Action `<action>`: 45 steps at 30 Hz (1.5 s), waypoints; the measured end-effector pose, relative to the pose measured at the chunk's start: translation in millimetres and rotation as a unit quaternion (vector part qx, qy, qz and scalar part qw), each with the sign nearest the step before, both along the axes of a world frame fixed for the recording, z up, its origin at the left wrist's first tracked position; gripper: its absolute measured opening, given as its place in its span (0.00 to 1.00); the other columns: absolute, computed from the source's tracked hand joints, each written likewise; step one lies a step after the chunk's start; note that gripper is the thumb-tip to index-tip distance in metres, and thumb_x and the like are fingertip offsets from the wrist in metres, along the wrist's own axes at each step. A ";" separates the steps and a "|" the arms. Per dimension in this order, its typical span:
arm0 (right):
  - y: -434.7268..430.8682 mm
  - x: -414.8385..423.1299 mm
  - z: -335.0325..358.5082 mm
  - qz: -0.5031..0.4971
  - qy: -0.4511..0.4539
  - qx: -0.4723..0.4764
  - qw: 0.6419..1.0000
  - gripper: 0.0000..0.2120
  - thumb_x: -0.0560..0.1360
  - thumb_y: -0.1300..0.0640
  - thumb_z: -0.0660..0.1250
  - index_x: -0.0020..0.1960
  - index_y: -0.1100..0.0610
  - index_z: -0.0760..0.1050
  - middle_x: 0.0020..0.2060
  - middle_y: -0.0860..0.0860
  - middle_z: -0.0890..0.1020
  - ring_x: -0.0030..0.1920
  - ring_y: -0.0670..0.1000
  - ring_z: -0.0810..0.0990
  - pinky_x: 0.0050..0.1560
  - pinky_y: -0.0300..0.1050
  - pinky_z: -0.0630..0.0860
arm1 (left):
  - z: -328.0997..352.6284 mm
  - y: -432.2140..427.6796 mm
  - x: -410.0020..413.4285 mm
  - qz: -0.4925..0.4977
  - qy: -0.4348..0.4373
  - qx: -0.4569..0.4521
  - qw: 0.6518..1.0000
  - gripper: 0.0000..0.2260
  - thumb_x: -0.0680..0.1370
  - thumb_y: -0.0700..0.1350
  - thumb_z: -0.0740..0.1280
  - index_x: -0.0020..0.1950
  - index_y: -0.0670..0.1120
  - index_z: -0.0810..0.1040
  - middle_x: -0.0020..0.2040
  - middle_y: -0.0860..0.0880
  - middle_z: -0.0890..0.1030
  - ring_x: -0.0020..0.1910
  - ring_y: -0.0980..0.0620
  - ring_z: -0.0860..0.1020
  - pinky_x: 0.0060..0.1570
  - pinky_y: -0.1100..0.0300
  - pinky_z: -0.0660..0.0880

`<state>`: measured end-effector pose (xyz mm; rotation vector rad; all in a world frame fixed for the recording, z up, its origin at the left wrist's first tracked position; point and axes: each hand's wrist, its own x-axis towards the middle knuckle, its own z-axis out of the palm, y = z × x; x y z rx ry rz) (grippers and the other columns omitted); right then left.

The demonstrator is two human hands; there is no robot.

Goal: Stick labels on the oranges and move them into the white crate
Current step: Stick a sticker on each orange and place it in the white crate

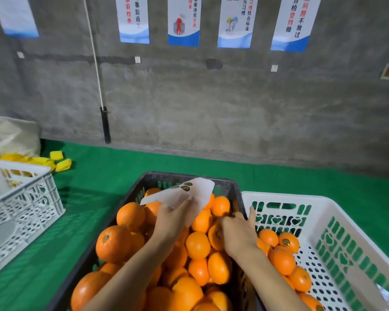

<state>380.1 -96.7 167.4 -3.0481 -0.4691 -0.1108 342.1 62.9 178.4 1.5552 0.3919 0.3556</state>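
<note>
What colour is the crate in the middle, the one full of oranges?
The middle crate is black. It shows best in the head view, along its far rim.

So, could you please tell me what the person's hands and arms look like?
The left hand and right hand are bare, without gloves. The left forearm and right forearm are uncovered too; no sleeve reaches into view. No watch, bracelet or ring shows on either side.

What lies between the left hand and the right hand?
Head view: oranges in the black crate, between the left hand holding the label sheet and the right hand gripping one orange.
</note>
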 end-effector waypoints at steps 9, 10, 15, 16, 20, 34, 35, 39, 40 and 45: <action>-1.9 8.9 -8.0 -0.003 0.005 0.035 0.999 0.12 0.79 0.62 0.58 0.57 0.49 0.74 0.35 0.46 0.72 0.60 0.54 0.73 0.75 0.66 0.35 | -4.1 -2.0 2.9 -0.022 0.011 0.013 1.000 0.10 0.79 0.54 0.70 0.43 0.49 0.81 0.34 0.56 0.84 0.34 0.59 0.83 0.30 0.68 0.76; -1.5 7.9 -7.3 -0.012 0.005 0.038 0.999 0.10 0.79 0.61 0.58 0.45 0.50 0.74 0.34 0.46 0.72 0.59 0.53 0.73 0.75 0.66 0.35 | -4.7 -2.2 2.9 -0.020 0.013 0.010 1.000 0.10 0.78 0.55 0.70 0.43 0.50 0.81 0.34 0.56 0.84 0.35 0.58 0.83 0.31 0.67 0.76; -0.2 8.3 -7.5 -0.016 -0.001 0.005 1.000 0.17 0.79 0.61 0.59 0.33 0.50 0.66 0.32 0.46 0.70 0.60 0.53 0.72 0.74 0.67 0.33 | -4.3 -2.6 2.0 -0.015 0.018 0.019 1.000 0.10 0.78 0.57 0.70 0.44 0.52 0.80 0.41 0.52 0.83 0.40 0.54 0.82 0.34 0.66 0.75; 0.4 7.2 -6.9 -0.010 0.002 -0.004 1.000 0.16 0.80 0.57 0.59 0.34 0.51 0.68 0.33 0.47 0.73 0.62 0.54 0.71 0.74 0.67 0.32 | -4.0 -3.0 2.1 -0.015 0.020 0.021 0.999 0.10 0.78 0.57 0.70 0.45 0.51 0.80 0.42 0.51 0.83 0.41 0.54 0.82 0.34 0.66 0.74; 2.0 3.7 -4.9 0.032 0.003 -0.139 0.990 0.24 0.78 0.33 0.57 0.56 0.51 0.77 0.48 0.50 0.82 0.68 0.58 0.68 0.70 0.69 0.27 | -4.9 -3.2 1.7 -0.018 0.018 0.023 0.999 0.09 0.78 0.56 0.70 0.46 0.51 0.80 0.42 0.52 0.82 0.42 0.54 0.81 0.29 0.71 0.72; 2.5 3.6 -4.4 0.039 -0.010 -0.078 0.996 0.06 0.79 0.52 0.63 0.51 0.50 0.77 0.52 0.51 0.81 0.68 0.58 0.66 0.72 0.67 0.31 | -5.2 -2.2 1.5 -0.017 -0.003 0.035 0.999 0.07 0.77 0.54 0.72 0.44 0.52 0.80 0.40 0.51 0.83 0.42 0.52 0.82 0.32 0.67 0.73; 1.3 3.6 -4.9 0.035 -0.021 -0.035 0.999 0.10 0.77 0.48 0.65 0.56 0.50 0.76 0.54 0.51 0.79 0.67 0.57 0.66 0.73 0.66 0.32 | -4.5 -2.6 1.2 -0.014 -0.007 0.036 0.999 0.07 0.77 0.53 0.72 0.44 0.52 0.80 0.40 0.51 0.83 0.42 0.51 0.82 0.33 0.66 0.74; -5.2 3.7 -0.8 -0.033 -0.032 0.166 0.985 0.28 0.67 0.33 0.65 0.63 0.43 0.70 0.57 0.46 0.76 0.64 0.53 0.69 0.73 0.61 0.53 | -1.7 -1.8 1.0 0.002 -0.040 0.026 0.999 0.03 0.78 0.51 0.71 0.45 0.57 0.79 0.43 0.53 0.84 0.44 0.52 0.82 0.38 0.59 0.76; -8.6 3.0 -0.4 -0.055 -0.031 0.240 0.969 0.26 0.66 0.33 0.66 0.62 0.40 0.70 0.55 0.44 0.77 0.62 0.52 0.71 0.70 0.59 0.60 | -1.9 -0.5 0.8 0.003 -0.046 0.024 0.999 0.04 0.78 0.50 0.72 0.44 0.57 0.79 0.42 0.54 0.84 0.44 0.53 0.82 0.40 0.57 0.78; -35.4 6.4 -10.0 -0.177 -0.035 0.622 0.762 0.19 0.68 0.44 0.76 0.56 0.38 0.74 0.54 0.47 0.80 0.54 0.52 0.79 0.59 0.57 0.75 | -5.7 1.4 0.1 -0.047 -0.047 0.009 0.998 0.02 0.79 0.50 0.70 0.49 0.55 0.83 0.44 0.59 0.86 0.44 0.60 0.84 0.44 0.58 0.78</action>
